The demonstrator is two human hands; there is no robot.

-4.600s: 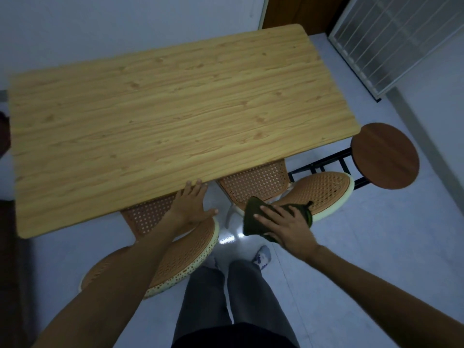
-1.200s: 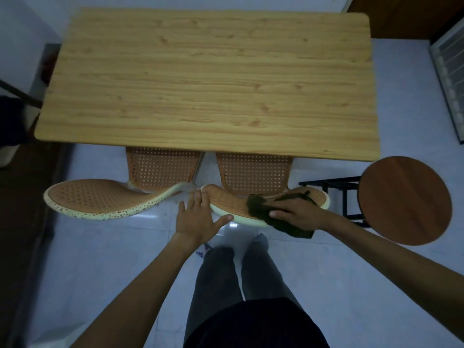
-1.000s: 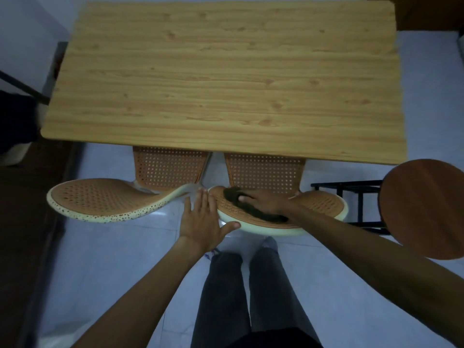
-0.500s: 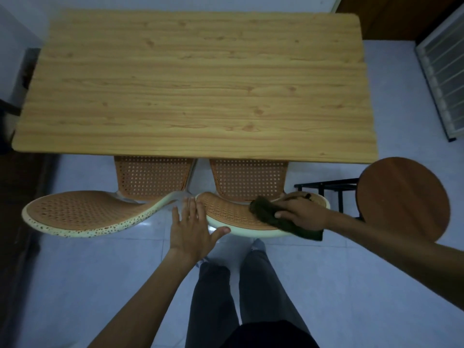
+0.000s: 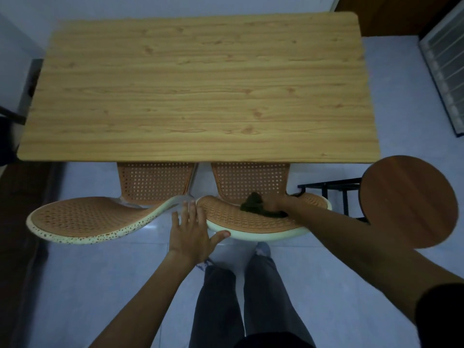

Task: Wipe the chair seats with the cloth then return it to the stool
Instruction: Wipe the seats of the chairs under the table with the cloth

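Two orange mesh chairs with cream rims are tucked under the table's near edge. My right hand (image 5: 275, 200) presses a dark green cloth (image 5: 253, 205) onto the middle of the right chair seat (image 5: 233, 219). My left hand (image 5: 192, 233) rests flat, fingers spread, on that seat's left front rim, its thumb along the cream edge. The left chair seat (image 5: 82, 217) lies bare beside it. A round dark-wood stool (image 5: 409, 202) stands to the right with nothing on it.
The wooden table (image 5: 195, 89) fills the upper view and overhangs the chair backs. A black metal frame (image 5: 334, 189) sits between the right chair and the stool. My legs stand on the pale tiled floor (image 5: 88, 285). A window grille (image 5: 447, 64) is at far right.
My right hand has slid the cloth from the right chair seat's right front edge back toward the middle. My left hand has stayed on the rim.
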